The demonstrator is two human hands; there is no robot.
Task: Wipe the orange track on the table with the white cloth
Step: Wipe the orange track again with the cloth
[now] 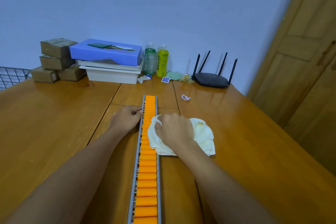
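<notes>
Here the orange track (147,169), a row of rollers in a grey metal rail, lies on the wooden worktop (54,123) with its long axis running straight away from the person. The right hand (174,131) is clenched on the white cloth (201,136), its grip clamped on the bunched fabric. Only the cloth's left edge overlaps the rollers; most of it rests on the worktop just right of the rail. The left hand (127,118) is loosely curled, fingertips touching the rail's left edge near the far end, apparently steadying it; it holds nothing. The wiping hand sits about two-thirds of the way up the track, so the coming stroke likely needs a small shift left, then travel along the axis.
</notes>
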